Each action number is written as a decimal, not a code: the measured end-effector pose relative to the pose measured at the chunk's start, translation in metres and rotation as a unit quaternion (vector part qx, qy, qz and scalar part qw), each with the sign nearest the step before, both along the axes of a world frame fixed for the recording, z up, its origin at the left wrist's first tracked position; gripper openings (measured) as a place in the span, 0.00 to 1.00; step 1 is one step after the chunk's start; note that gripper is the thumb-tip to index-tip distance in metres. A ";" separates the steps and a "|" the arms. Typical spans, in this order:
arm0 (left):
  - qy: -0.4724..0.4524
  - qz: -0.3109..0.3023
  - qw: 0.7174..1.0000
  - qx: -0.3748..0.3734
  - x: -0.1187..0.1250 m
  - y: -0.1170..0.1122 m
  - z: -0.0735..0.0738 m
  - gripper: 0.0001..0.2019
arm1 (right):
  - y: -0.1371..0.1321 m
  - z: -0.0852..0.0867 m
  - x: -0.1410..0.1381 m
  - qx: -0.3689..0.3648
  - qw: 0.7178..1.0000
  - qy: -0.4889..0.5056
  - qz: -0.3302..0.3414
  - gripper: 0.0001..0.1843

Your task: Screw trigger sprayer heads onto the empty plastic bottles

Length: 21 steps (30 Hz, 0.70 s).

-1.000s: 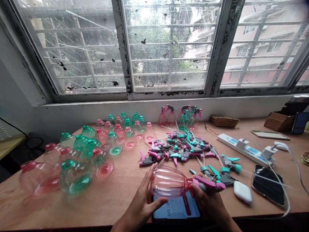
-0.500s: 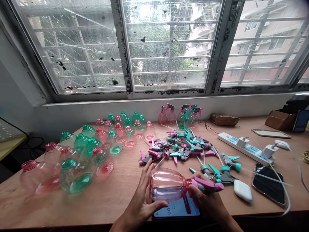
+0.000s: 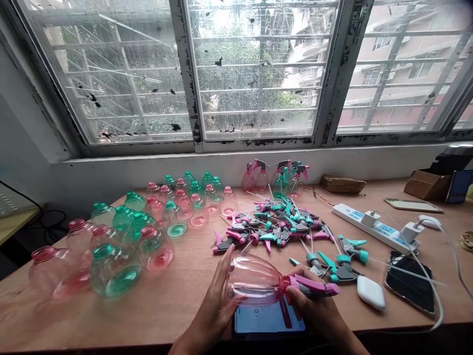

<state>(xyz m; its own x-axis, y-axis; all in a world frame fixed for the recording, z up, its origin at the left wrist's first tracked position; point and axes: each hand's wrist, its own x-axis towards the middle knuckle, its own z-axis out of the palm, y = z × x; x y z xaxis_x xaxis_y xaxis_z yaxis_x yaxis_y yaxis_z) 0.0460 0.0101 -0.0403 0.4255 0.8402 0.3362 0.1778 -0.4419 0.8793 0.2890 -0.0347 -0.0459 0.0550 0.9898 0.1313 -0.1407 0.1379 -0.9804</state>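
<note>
A clear pink spray bottle [image 3: 254, 281] with a pink and grey trigger head [image 3: 312, 286] lies sideways between my hands, above a lit phone [image 3: 268, 319] at the table's front edge. My left hand [image 3: 218, 296] wraps round the bottle's base end, thumb below and fingers behind. At the neck, my right hand [image 3: 310, 301] grips where the collar meets the bottle. Just beyond is a heap of loose pink and teal trigger heads [image 3: 277, 224] with thin tubes. To the left stand several open pink and green bottles [image 3: 116, 273] without heads.
Several bottles with heads fitted [image 3: 261, 175] stand by the wall below the window. On the right lie a white power strip [image 3: 356, 219] with chargers and cables, a dark phone [image 3: 410, 281], a white earbud case [image 3: 371, 292], a brown packet [image 3: 343, 184] and a cardboard box [image 3: 424, 182].
My left hand has turned slightly round the bottle's base, and its thumb has drawn in under the bottle. The trigger head has shifted a little left; my right hand still holds the neck.
</note>
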 end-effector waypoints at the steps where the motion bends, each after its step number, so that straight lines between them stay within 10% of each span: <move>1: -0.012 -0.002 1.000 -0.012 0.001 -0.001 0.001 0.36 | 0.000 0.001 0.000 0.001 1.000 -0.006 0.001 0.19; 7: -0.048 -0.065 0.994 -0.077 0.004 -0.006 0.009 0.58 | -0.001 0.001 0.002 0.002 1.000 -0.017 0.012 0.18; 21: -0.032 -0.091 0.993 -0.073 0.001 -0.005 0.009 0.53 | 0.001 -0.005 0.002 0.007 0.999 0.033 -0.001 0.19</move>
<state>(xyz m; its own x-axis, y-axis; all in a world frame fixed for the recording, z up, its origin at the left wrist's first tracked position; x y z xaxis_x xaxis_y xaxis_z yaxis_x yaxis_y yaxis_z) 0.0465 0.0046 -0.0316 0.5557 0.7935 0.2479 0.0486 -0.3287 0.9432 0.2911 -0.0337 -0.0505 0.0668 0.9877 0.1417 -0.2048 0.1526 -0.9668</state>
